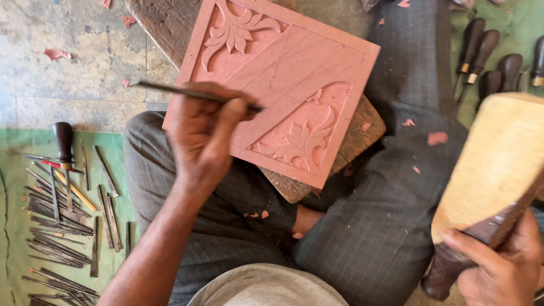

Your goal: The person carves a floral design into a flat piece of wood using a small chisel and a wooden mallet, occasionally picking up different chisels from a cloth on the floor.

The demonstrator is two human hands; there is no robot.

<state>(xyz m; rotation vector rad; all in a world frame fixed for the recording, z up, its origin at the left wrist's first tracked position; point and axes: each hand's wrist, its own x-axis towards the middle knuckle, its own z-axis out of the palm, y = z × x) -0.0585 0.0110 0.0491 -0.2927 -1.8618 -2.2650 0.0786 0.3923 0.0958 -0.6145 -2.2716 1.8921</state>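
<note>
A square pink stone slab [294, 62] with carved leaf patterns in two corners rests tilted on a wooden block [351, 144] over my crossed legs. My left hand [201, 133] grips a thin metal chisel [170, 89] whose tip touches the slab's flat middle band, beside the lower carved triangle [306, 133]. My right hand [501, 266] holds a large pale wooden mallet [498, 164] raised at the right, apart from the chisel.
Several thin metal chisels [62, 226] and a dark-handled tool [63, 144] lie on a green mat at the left. More dark-handled tools [487, 56] lie on green cloth at the upper right. Pink stone chips [56, 54] dot the floor and my trousers.
</note>
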